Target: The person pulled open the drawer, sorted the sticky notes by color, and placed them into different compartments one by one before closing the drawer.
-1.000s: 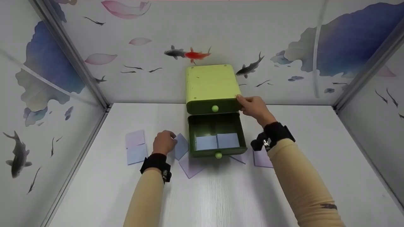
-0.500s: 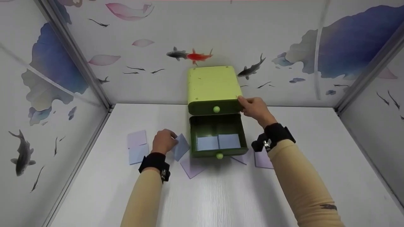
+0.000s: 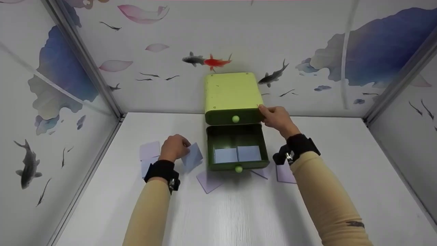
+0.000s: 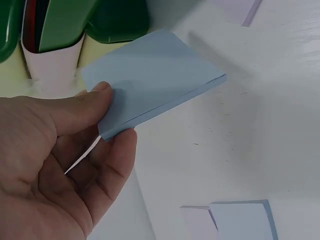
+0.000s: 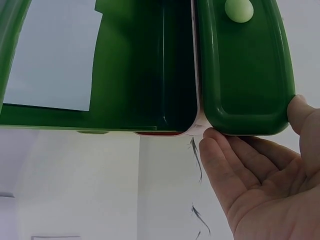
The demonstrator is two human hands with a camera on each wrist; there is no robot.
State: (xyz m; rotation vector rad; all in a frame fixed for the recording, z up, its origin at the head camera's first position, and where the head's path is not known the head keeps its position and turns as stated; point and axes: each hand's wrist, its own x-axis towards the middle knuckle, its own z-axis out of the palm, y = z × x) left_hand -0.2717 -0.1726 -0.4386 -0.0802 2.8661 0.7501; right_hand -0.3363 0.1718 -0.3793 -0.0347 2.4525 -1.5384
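Observation:
My left hand pinches a blue pad of sticky notes by one corner, thumb on its face and fingers beneath. In the head view this pad is tilted, just left of the pulled-out lower drawer. Two blue note pads lie side by side inside that drawer. At the back, my right hand grips the front right corner of the green drawer box, thumb at the top edge and fingers along the side. The upper drawer with its round knob is closed.
A lilac pad lies on the table at left, a blue one partly hidden by the left wrist below it. More lilac pads lie before the drawer and near the right forearm. Printed walls enclose the white table.
My left hand has lifted the blue note pad off the table and drawn it slightly left and back, away from the drawer. The right hand keeps its grip on the box corner.

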